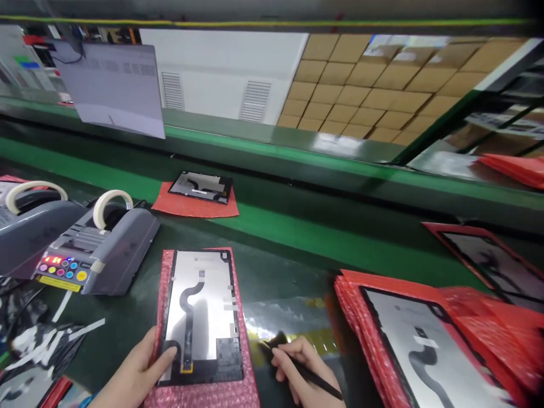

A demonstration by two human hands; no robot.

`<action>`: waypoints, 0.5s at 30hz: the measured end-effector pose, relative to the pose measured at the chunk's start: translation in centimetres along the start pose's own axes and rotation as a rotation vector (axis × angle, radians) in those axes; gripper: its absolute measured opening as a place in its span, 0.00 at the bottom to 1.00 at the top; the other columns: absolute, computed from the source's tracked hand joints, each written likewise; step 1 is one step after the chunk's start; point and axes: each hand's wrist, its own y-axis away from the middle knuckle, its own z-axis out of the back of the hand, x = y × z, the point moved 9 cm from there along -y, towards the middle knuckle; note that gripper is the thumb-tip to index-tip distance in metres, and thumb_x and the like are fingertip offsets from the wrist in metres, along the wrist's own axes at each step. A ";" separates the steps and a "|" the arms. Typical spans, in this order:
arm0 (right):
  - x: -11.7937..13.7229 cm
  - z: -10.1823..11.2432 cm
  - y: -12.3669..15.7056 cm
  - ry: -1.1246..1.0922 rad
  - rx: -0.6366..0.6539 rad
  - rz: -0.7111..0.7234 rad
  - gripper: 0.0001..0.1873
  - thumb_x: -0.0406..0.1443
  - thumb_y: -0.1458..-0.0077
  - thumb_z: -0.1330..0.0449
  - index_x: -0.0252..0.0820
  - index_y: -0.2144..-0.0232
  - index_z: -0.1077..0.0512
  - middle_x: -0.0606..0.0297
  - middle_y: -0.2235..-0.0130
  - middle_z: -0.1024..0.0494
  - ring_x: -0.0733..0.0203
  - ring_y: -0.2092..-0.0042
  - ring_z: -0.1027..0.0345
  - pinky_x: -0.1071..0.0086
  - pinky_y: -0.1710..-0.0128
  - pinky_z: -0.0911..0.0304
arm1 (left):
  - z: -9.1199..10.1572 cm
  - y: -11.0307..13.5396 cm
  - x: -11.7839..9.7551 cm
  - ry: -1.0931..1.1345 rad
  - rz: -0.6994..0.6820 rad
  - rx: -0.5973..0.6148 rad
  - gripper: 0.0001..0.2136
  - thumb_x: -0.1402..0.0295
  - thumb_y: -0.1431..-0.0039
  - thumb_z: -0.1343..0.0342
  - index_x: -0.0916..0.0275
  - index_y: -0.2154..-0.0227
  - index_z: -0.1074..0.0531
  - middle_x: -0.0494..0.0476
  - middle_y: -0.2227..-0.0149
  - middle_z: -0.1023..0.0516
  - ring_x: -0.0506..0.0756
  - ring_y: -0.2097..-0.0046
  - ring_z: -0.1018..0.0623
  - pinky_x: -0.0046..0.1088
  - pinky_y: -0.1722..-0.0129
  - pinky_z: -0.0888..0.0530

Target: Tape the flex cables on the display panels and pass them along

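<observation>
Two tape dispensers [25, 226] [102, 249]; left hand [136, 374] holds panel [204, 317], right hand [297, 368] holds pen [323, 387].

A dark green counter [289, 283] runs across the foreground, its matte surface catching a dull patch of glare. Just behind it lies a bright green conveyor belt [340, 241], bordered on the far side by a raised green rail [255, 139] that reflects overhead light. Beyond the rail stands a white cabinet with two louvred vents [221, 73], beside a wall of stacked brown cardboard boxes [365, 85]. A pale grey sheet [114, 85] hangs tilted at upper left.
</observation>
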 end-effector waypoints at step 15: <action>1.2 -1.4 -0.5 0.121 -0.109 0.024 0.26 0.60 0.51 0.36 0.45 0.79 0.29 0.67 0.81 0.22 0.66 0.86 0.37 0.75 0.88 0.47 | 12.7 -0.7 1.9 0.524 0.083 -0.089 0.32 0.38 0.55 0.34 0.62 0.58 0.21 0.65 0.62 0.16 0.63 0.65 0.20 0.34 0.70 0.23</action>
